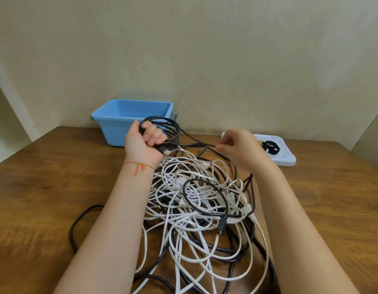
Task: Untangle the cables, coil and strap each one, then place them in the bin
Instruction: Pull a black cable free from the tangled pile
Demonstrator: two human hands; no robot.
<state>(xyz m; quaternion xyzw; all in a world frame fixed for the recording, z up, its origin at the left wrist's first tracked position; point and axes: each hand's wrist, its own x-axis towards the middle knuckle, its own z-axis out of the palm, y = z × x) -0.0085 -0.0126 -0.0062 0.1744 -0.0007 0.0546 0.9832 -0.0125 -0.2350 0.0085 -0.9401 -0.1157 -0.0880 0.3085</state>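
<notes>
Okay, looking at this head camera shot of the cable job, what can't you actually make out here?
Head view:
- Right hand: motion-blurred; its fingers seem to pinch the black cable, unclear.
- Blue bin: floor hidden by its near wall and the left hand.
- Black straps on the white tray: too small to count.
- Cable pile: cut off by the bottom edge.

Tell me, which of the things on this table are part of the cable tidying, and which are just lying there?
Part of the job:
black coil gripped by the left hand
right hand pinching that cable's loose end
tangled cable pile
blue bin
black straps on the white tray

Just there:
wooden table
wall
</notes>
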